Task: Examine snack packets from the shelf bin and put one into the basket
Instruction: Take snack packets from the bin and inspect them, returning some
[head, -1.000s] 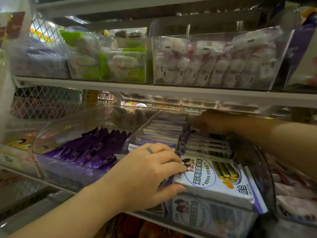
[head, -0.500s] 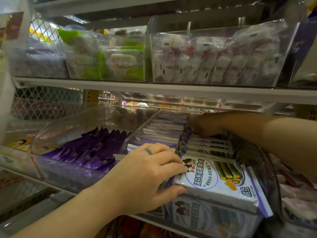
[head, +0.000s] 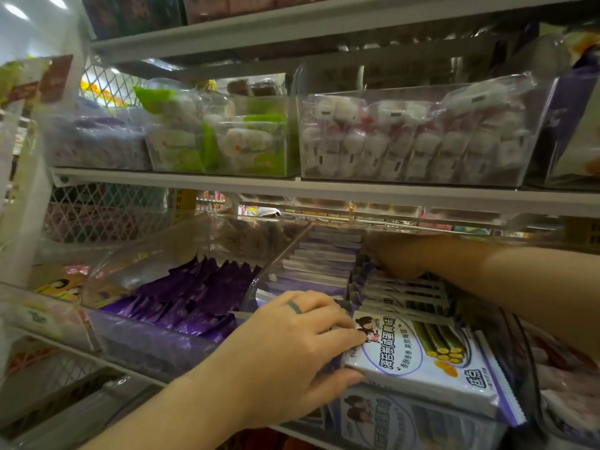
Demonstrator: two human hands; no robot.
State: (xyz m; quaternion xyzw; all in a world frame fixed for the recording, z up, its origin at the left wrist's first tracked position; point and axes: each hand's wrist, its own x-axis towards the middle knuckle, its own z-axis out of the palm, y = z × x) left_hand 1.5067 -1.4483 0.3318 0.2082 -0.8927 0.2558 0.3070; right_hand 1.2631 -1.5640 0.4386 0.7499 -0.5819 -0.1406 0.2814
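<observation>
Two hands work the shelf bin [head: 280, 258]: left hand [head: 292, 349], lower centre, pinches the left end of the front packet [head: 431, 365], which runs rightward; right hand [head: 399, 256], mid-right, grip unclear.

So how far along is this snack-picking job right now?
Done: nothing visibly; no basket is in view. In hand: the left hand grips the front white-and-purple snack packet, tilted up at the front of the clear plastic shelf bin, while the right hand reaches among the rear packets, fingers hidden. Left: choosing one and putting it into the basket.
</observation>
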